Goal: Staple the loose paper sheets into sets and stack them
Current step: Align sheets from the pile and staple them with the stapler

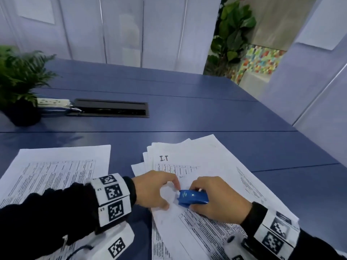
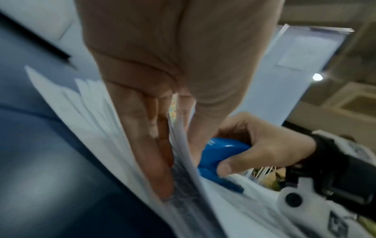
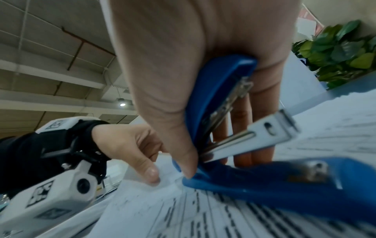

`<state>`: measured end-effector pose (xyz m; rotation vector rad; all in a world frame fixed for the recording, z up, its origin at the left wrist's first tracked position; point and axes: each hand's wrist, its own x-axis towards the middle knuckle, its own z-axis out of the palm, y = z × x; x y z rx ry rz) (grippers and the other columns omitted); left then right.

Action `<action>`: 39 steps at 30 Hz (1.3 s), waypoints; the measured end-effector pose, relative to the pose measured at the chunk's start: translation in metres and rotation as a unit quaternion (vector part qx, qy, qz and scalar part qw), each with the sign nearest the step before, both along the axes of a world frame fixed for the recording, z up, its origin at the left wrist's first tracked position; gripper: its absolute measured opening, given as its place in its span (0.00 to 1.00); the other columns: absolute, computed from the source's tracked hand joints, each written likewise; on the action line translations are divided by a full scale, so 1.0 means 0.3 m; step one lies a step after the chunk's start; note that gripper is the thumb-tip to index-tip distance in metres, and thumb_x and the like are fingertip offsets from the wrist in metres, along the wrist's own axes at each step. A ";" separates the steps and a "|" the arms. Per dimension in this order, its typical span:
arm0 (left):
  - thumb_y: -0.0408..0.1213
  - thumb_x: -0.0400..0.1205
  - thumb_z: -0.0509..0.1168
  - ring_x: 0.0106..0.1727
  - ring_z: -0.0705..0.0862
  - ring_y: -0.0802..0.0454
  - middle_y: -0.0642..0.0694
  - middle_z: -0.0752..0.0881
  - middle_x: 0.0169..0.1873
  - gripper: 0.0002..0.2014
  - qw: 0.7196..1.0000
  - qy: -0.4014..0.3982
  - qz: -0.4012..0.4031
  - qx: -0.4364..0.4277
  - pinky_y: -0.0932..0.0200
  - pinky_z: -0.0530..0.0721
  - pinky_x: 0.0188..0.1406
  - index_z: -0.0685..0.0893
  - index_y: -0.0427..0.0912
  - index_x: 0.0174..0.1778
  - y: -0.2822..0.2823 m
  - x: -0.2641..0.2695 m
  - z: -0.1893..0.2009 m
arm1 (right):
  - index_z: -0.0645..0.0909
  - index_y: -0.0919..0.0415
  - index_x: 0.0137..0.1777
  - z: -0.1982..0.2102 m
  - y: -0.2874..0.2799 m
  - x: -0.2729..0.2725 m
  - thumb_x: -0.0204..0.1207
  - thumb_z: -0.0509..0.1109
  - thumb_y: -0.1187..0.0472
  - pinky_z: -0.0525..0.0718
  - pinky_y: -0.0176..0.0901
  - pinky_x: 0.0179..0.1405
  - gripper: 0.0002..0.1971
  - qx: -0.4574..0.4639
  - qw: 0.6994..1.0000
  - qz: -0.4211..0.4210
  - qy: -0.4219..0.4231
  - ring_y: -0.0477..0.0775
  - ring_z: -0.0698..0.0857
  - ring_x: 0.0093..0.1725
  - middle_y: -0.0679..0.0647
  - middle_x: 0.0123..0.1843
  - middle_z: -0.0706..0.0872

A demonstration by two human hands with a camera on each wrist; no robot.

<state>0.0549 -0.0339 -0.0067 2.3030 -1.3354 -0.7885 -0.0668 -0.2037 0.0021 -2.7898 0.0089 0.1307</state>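
A fanned pile of printed paper sheets (image 1: 199, 152) lies on the blue table (image 1: 206, 109) in front of me. My left hand (image 1: 171, 195) pinches the corner of the top sheets (image 2: 184, 145) between thumb and fingers. My right hand (image 1: 203, 197) grips a blue stapler (image 1: 191, 197) whose nose points left at that pinched corner. In the right wrist view the stapler (image 3: 219, 90) has its metal arm lifted off the base, and my thumb presses its front end. Whether the corner sits inside the mouth I cannot tell. A second stack of sheets (image 1: 56, 166) lies flat at the left.
A potted fern (image 1: 18, 81) stands at the far left beside a white power strip (image 1: 53, 102) and a black cable hatch (image 1: 110, 109) set in the table. White partitions ring the table, and a leafy plant (image 1: 232, 34) stands behind it.
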 end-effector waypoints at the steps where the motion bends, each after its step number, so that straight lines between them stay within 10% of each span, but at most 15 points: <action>1: 0.43 0.75 0.72 0.60 0.75 0.55 0.53 0.77 0.65 0.25 1.000 -0.025 -0.006 0.014 0.62 0.74 0.60 0.74 0.58 0.68 -0.001 0.003 0.003 | 0.81 0.47 0.51 -0.001 0.004 -0.005 0.70 0.72 0.48 0.72 0.30 0.41 0.11 0.002 1.000 0.004 0.003 0.40 0.76 0.43 0.40 0.46 0.80; 7: 0.55 0.74 0.70 0.71 0.62 0.45 0.46 0.63 0.68 0.37 0.976 -0.160 -0.111 0.097 0.49 0.69 0.70 0.63 0.61 0.79 -0.013 -0.003 0.003 | 0.84 0.50 0.51 -0.003 0.024 -0.003 0.71 0.71 0.50 0.75 0.37 0.41 0.10 -0.005 1.000 0.026 0.004 0.45 0.78 0.42 0.44 0.46 0.83; 13: 0.58 0.81 0.59 0.83 0.35 0.50 0.46 0.33 0.82 0.46 0.926 -0.207 -0.238 0.207 0.37 0.38 0.78 0.37 0.41 0.82 -0.039 -0.001 -0.016 | 0.84 0.51 0.46 -0.003 0.045 0.002 0.71 0.70 0.51 0.77 0.42 0.41 0.07 -0.001 1.000 0.018 0.015 0.48 0.79 0.40 0.48 0.42 0.83; 23: 0.62 0.82 0.53 0.81 0.30 0.55 0.50 0.26 0.79 0.46 0.928 -0.193 -0.243 0.206 0.45 0.34 0.79 0.29 0.45 0.80 -0.017 0.016 -0.049 | 0.81 0.57 0.38 -0.022 0.061 0.021 0.68 0.62 0.50 0.69 0.38 0.29 0.11 -0.031 0.998 0.063 0.003 0.50 0.74 0.31 0.48 0.34 0.77; 31: 0.62 0.83 0.50 0.80 0.28 0.54 0.50 0.24 0.78 0.44 0.922 -0.199 -0.251 0.219 0.44 0.33 0.78 0.27 0.44 0.79 -0.020 0.012 -0.045 | 0.74 0.59 0.30 -0.029 0.073 -0.002 0.59 0.74 0.66 0.64 0.33 0.23 0.09 -0.078 0.991 0.107 -0.030 0.50 0.73 0.25 0.49 0.30 0.75; 39: 0.63 0.82 0.49 0.80 0.28 0.53 0.50 0.24 0.78 0.44 0.917 -0.217 -0.247 0.227 0.42 0.34 0.78 0.26 0.44 0.79 -0.018 0.007 -0.048 | 0.78 0.59 0.31 -0.037 0.059 0.030 0.65 0.65 0.46 0.71 0.43 0.29 0.15 -0.037 0.999 0.005 0.018 0.53 0.74 0.26 0.53 0.25 0.78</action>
